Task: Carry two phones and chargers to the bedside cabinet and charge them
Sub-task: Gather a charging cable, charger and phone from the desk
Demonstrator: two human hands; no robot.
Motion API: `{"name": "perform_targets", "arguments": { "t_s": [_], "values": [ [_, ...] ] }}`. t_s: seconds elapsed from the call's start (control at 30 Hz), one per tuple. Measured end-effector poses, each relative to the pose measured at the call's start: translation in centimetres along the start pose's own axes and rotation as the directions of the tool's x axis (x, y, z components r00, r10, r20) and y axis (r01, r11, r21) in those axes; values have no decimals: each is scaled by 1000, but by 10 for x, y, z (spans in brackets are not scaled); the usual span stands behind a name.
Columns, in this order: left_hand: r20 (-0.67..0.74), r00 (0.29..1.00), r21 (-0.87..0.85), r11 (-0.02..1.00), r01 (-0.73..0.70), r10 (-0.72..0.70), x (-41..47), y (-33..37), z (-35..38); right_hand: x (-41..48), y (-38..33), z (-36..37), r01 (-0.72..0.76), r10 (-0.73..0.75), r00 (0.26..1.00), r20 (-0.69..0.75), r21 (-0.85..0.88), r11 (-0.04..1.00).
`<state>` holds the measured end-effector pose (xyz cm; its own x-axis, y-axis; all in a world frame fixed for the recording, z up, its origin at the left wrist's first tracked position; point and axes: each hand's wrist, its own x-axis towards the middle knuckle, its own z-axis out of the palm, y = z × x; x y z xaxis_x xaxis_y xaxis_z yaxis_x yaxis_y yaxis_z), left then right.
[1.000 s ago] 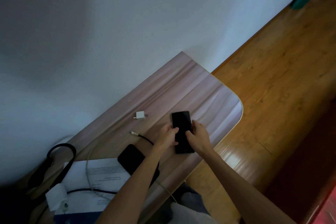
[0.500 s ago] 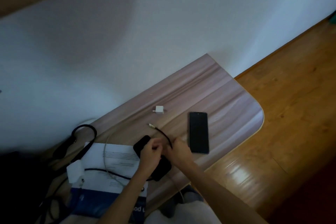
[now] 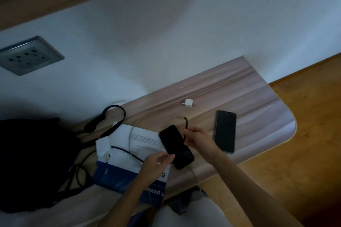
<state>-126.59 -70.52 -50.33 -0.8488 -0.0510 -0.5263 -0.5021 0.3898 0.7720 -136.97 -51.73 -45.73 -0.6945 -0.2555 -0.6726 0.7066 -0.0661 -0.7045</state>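
Observation:
A black phone [image 3: 176, 145] lies slantwise on the cabinet top [image 3: 258, 97], partly on a white and blue paper. My left hand [image 3: 156, 162] reaches to its near left edge, fingertips touching it, thumb apart. My right hand [image 3: 199, 139] pinches a black cable [image 3: 186, 125] just right of that phone, the cable's plug end sticking up toward the wall. A second dark phone [image 3: 225, 131] lies flat to the right of my right hand. A small white charger plug [image 3: 188, 102] rests near the wall. A larger white charger [image 3: 102, 146] lies on the paper's left corner.
A grey wall socket [image 3: 27, 55] sits on the wall at the upper left. A black bag [image 3: 33, 162] with straps fills the left side. A thin white cable [image 3: 132, 131] crosses the paper [image 3: 144, 138]. The wooden floor [image 3: 304, 134] lies beyond the cabinet's rounded right edge.
Both hands left the right-hand phone and moved to the black phone. My right hand now pinches the black cable, and my left hand has drawn back to the phone's edge. The camera swung left.

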Motion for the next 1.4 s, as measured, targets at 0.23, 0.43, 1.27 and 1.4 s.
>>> {"name": "perform_targets", "arguments": {
  "t_s": [0.23, 0.43, 1.27, 1.4],
  "values": [
    [-126, 960, 219, 951, -219, 250, -22, -13, -40, -15, -33, 10, 177, -182, 983, 20, 136, 975],
    [-228, 923, 164, 947, -276, 309, -33, -6, -70, -18, -22, 21, 191, -194, 978, 77, 44, 981],
    [-520, 623, -87, 689, -719, 584, -72, 162, -112, -58, -57, 132, 614, -512, 773, 375, -241, 751],
    [-661, 542, 74, 764, -640, 518, -70, 128, -105, -65, -75, 133, 651, -566, 738, 367, -168, 740]
  ]
}}
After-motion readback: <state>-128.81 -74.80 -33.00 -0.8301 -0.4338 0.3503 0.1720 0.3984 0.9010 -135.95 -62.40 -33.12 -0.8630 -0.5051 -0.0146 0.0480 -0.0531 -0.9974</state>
